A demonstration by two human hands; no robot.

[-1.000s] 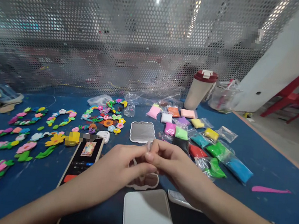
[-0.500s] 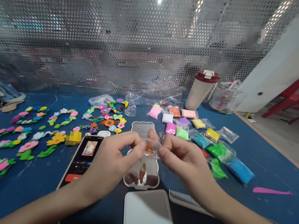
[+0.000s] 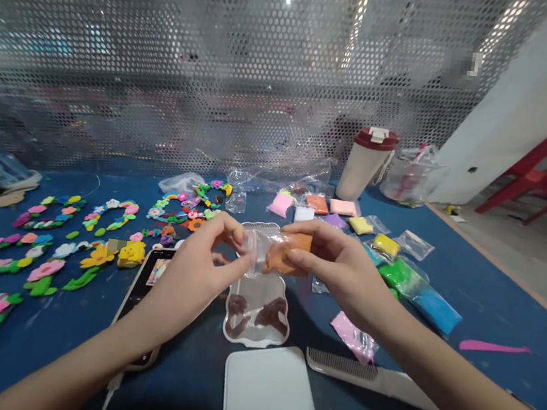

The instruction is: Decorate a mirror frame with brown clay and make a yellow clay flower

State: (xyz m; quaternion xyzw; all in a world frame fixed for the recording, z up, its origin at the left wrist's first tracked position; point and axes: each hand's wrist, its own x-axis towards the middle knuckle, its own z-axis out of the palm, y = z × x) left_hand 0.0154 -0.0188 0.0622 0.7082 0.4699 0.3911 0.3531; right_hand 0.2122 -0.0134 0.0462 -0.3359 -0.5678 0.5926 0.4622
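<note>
Both hands pinch an orange clay packet [image 3: 291, 261] above the mirror [image 3: 261, 297]: left hand [image 3: 209, 257] on the clear end, right hand [image 3: 344, 261] around the filled part, which it partly hides. It seems light, soft, slippery; best held by flat film. Bare surface [image 3: 508, 296] spans from pink stick [image 3: 494, 348] to far-right edge.

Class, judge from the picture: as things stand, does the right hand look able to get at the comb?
Probably, but not while occupied: the right hand is holding the orange packet. The comb's toothed end lies uncovered nearby, though the right forearm hides part of the handle's end.
</note>
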